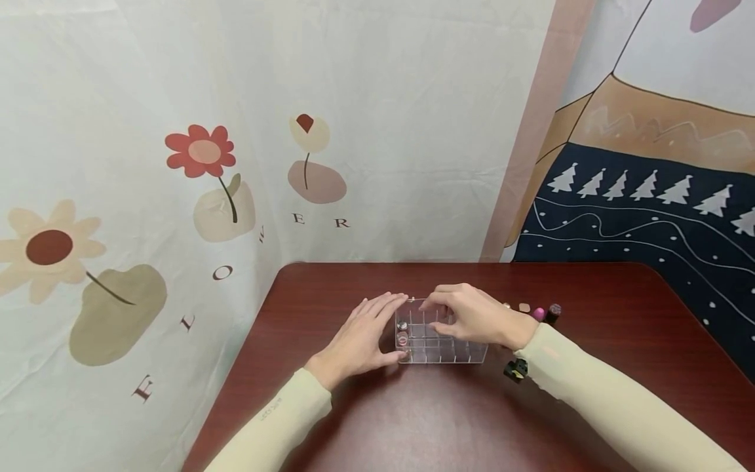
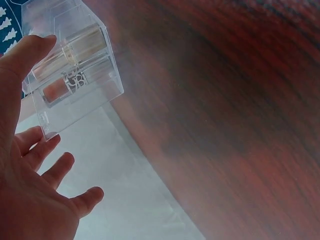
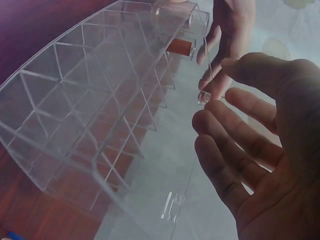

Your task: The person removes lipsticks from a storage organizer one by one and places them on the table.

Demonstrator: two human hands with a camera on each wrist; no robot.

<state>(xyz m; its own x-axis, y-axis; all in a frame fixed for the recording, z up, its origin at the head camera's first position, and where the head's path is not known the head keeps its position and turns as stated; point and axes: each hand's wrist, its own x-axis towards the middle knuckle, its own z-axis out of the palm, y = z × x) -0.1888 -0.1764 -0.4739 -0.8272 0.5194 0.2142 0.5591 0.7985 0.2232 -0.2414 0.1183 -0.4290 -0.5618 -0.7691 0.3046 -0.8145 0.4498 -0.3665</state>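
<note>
A clear organizer (image 1: pixel 448 358) divided into small compartments stands on the table. My left hand (image 1: pixel 361 337) holds its left end, thumb at the front edge and fingers toward the back edge. Lipstick-like tubes (image 1: pixel 402 339) fill the left column; in the left wrist view one tube (image 2: pixel 55 91) has a peach end and a silver patterned band. My right hand (image 1: pixel 472 316) hovers over the rear of the organizer, fingers loosely bent, thumb and forefinger apart. In the right wrist view nothing shows between its fingers, near a clear hinge-like piece (image 3: pixel 204 97). The other compartments in view look bare.
Right of the organizer, partly behind my right forearm, stand a pink-topped tube (image 1: pixel 538 313), a dark tube (image 1: pixel 553 314) and a beige piece (image 1: pixel 524 307). The dark red table (image 1: pixel 389 426) meets a flower-printed cloth (image 1: pixel 383 131) at the back and left.
</note>
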